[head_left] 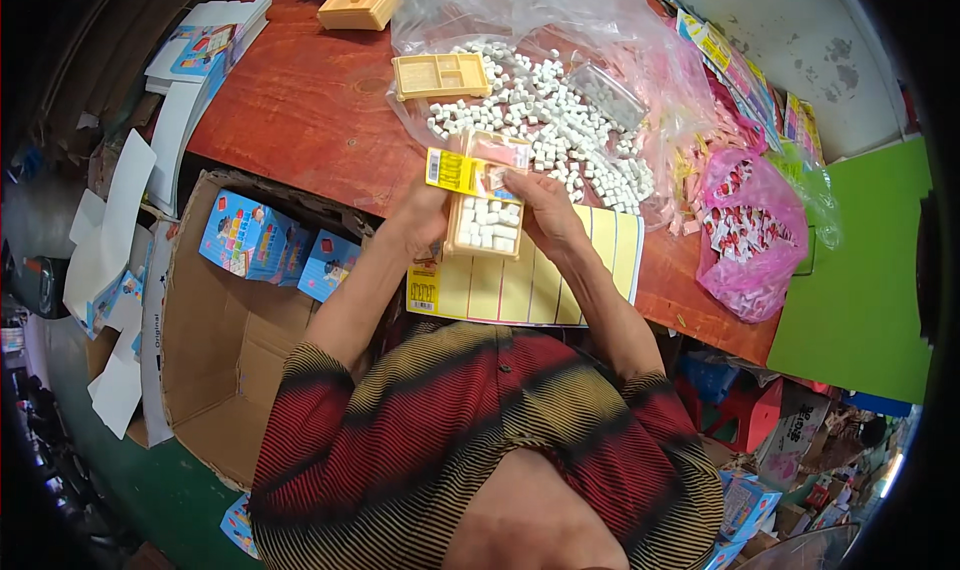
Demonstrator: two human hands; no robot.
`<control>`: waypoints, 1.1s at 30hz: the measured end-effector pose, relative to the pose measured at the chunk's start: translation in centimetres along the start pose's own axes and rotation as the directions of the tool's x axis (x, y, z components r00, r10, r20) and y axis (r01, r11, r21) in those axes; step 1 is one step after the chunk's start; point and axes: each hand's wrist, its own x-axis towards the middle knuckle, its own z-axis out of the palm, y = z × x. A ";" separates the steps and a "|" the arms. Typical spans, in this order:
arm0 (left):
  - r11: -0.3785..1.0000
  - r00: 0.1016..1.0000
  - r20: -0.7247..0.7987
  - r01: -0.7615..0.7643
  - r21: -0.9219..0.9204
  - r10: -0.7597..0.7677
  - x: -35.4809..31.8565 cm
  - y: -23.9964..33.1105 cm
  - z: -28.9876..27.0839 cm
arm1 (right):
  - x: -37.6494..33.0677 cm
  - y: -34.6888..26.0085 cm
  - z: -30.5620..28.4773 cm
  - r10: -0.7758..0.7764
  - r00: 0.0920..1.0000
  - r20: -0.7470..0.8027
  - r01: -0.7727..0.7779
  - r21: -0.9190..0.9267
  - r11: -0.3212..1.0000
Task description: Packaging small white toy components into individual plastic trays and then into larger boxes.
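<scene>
Between my hands is a tan plastic tray [450,238] with compartments, held upright over the table's near edge. White cubes [490,223] fill its lower compartment, and pinkish pieces [505,154] show in the upper one. My left hand [425,215] is closed around the tray's left side, its fingers partly hidden behind it. A yellow label strip [453,170] lies across the tray's middle and juts out on the left. On the right end of this strip, the thumb and fingers of my right hand [545,205] pinch against the tray.
A lined yellow sheet [480,288] lies beneath my hands. Ahead are loose white cubes [560,120], another tan tray [412,78] and clear plastic bags [600,5]. A pink bag [752,270] of small red-and-white pieces sits right. A cardboard box [205,340] with blue packages [250,235] stands left.
</scene>
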 end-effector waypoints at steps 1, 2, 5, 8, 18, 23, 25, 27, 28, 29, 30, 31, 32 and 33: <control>0.994 0.967 -0.244 -0.049 0.101 0.072 -0.7 0.3 1.6 | -0.1 0.0 -0.2 -0.003 0.997 -0.077 0.007 0.048 0.999; 0.993 0.968 -0.241 -0.049 0.103 0.073 -0.8 0.5 1.2 | -0.2 -0.2 -0.3 -0.006 0.997 -0.077 0.010 0.048 0.999; -0.285 0.321 0.329 -0.178 0.942 0.888 -2.4 1.2 2.1 | -0.4 -0.8 -0.1 -0.092 0.971 -0.222 0.098 0.015 0.995; -0.640 0.412 0.592 -0.029 0.768 0.693 -3.7 0.0 4.0 | -0.6 -0.7 0.7 -0.219 0.949 -0.226 0.210 -0.063 0.976; 0.690 0.939 0.015 -0.265 0.673 0.345 -3.2 0.7 3.4 | -2.0 -1.3 2.2 -0.384 0.921 -0.072 0.359 -0.232 0.904; 0.686 0.968 0.052 -0.213 0.696 0.247 -3.7 0.9 2.0 | -1.8 -1.7 2.5 -0.301 0.952 0.063 0.306 -0.285 0.909; 0.673 0.959 0.005 -0.201 0.712 0.282 -3.7 0.6 1.4 | -0.9 -0.5 1.9 -0.273 0.957 0.097 0.285 -0.149 0.947; 0.587 0.928 0.001 -0.237 0.774 0.373 -3.5 0.2 0.7 | -0.2 0.1 2.1 -0.303 0.948 0.096 0.315 -0.157 0.936; 0.495 0.888 0.005 -0.261 0.829 0.460 -3.4 0.1 0.4 | 0.0 0.3 2.3 -0.303 0.948 0.096 0.315 -0.157 0.936; 0.495 0.887 0.002 -0.260 0.829 0.462 -3.4 0.2 0.2 | 0.1 0.5 2.8 -0.324 0.940 0.102 0.338 -0.180 0.924; 0.526 0.897 0.013 -0.272 0.806 0.443 -3.5 0.4 -0.1 | 0.3 0.6 3.2 -0.344 0.933 0.109 0.360 -0.204 0.910; 0.556 0.905 0.025 -0.282 0.782 0.424 -3.6 0.6 -0.3 | 0.4 0.7 3.4 -0.363 0.925 0.115 0.380 -0.227 0.896; 0.558 0.906 0.023 -0.280 0.781 0.422 -3.8 0.8 -0.1 | 0.6 0.7 3.5 -0.361 0.926 0.114 0.378 -0.228 0.897; 0.581 0.917 -0.017 -0.237 0.779 0.398 -4.2 1.3 0.4 | 0.9 0.7 3.5 -0.337 0.930 0.145 0.364 -0.247 0.898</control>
